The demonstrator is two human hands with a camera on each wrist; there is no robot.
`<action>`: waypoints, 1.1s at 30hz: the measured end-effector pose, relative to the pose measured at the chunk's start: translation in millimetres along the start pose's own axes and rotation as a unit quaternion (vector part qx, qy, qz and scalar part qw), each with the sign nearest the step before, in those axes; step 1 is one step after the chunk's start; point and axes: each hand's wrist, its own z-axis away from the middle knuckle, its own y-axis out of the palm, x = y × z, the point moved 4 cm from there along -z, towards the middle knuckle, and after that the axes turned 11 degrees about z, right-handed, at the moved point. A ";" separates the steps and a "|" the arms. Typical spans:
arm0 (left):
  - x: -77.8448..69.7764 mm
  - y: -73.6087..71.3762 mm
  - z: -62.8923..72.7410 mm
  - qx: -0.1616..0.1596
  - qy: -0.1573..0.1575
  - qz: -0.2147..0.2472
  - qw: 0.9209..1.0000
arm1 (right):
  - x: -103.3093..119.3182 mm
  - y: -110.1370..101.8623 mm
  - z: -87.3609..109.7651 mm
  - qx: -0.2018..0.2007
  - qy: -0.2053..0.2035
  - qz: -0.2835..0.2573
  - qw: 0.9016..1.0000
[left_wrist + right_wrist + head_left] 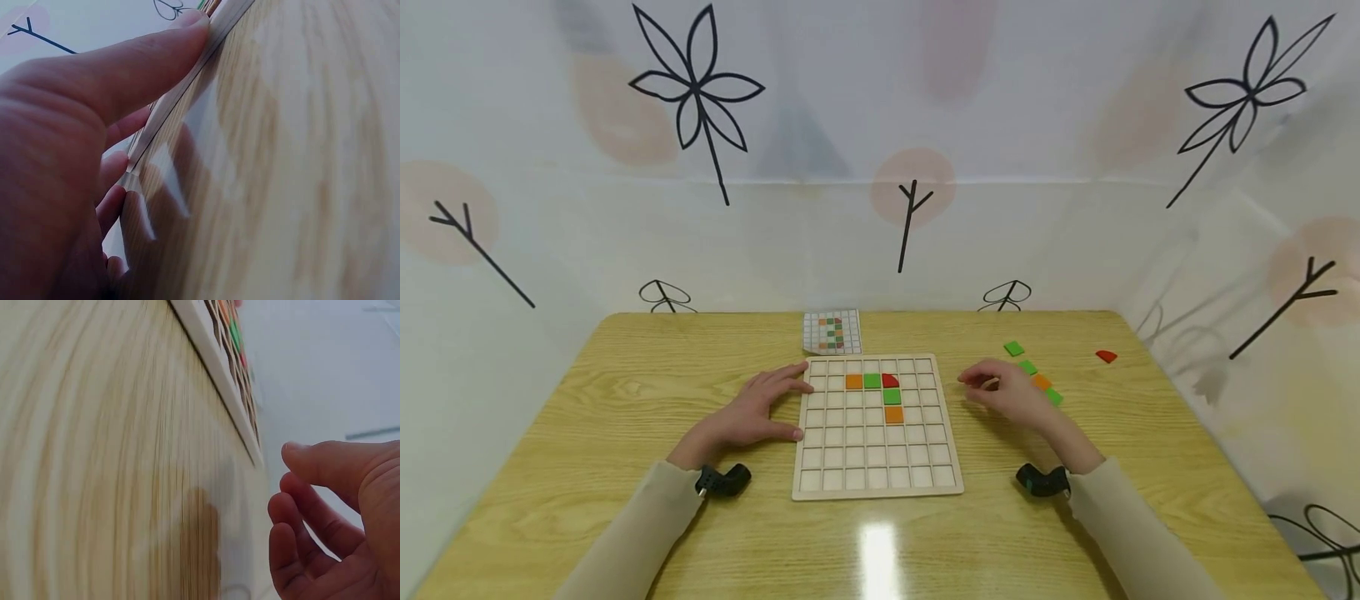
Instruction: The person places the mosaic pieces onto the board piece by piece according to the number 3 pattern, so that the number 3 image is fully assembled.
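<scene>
Behind a wooden table point(587, 450), a pale, plant-printed backdrop point(820, 233) is rising. At the table's centre a gridded board point(874, 456) is lying, bearing orange, green and red tiles point(892, 397). At the board's nine o'clock, the left hand point(756, 408) is touching its edge, fingers and thumb spreading apart. Toward three o'clock, the right hand point(1011, 393) is hovering, fingers bending toward the thumb, tips slightly apart. Loose tiles point(1041, 382) are lying just beyond it; a patterned card point(831, 332) is lying at eleven o'clock.

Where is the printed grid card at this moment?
In the head view, the card lies on the table, just beyond the far edge of the board, near its left corner.
</scene>
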 end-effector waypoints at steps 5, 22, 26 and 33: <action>-0.7 -0.4 -0.4 -0.001 0.001 0.000 1.000 | -17.2 -18.9 16.0 -0.019 0.032 0.029 0.999; -1.3 1.0 0.4 0.001 0.009 -0.002 1.000 | -58.5 -59.0 65.9 -0.053 0.095 0.120 0.987; -2.2 1.0 0.7 0.000 0.010 0.001 1.000 | -65.8 -64.1 72.3 -0.045 0.107 0.128 0.985; -2.4 0.9 1.1 -0.001 0.014 -0.003 1.000 | -72.2 -66.2 73.6 -0.012 0.113 0.110 0.987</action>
